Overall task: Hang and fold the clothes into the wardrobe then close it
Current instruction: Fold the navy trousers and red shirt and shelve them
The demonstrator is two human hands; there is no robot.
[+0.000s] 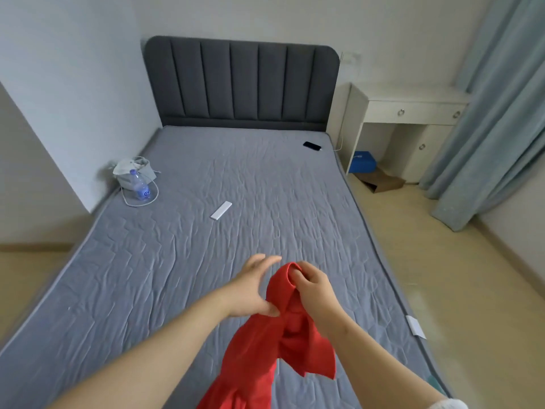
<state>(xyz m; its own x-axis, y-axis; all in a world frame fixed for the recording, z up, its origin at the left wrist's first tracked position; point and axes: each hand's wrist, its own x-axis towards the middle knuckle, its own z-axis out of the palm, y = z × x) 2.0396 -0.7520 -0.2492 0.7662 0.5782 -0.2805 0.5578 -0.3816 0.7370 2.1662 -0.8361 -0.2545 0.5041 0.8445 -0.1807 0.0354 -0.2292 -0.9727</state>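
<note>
My right hand pinches the top fold of 1 red garment, fingers curled into the cloth. My left hand is just beside it, fingers spread and fairly straight, with the thumb touching the fabric lower down. The 2 hands are close together above the near end of the bed. The garment hangs bunched from my grip and its lower part is cut off by the bottom edge, so I cannot tell what kind of clothing it is.

Farther up the grey mattress lie 1 white remote, 1 black phone near the right edge, and at the left edge 1 water bottle leaning on 1 pale bag; its contents are hard to make out. Beyond stand 1 dark headboard, 1 white desk and blue curtains.
</note>
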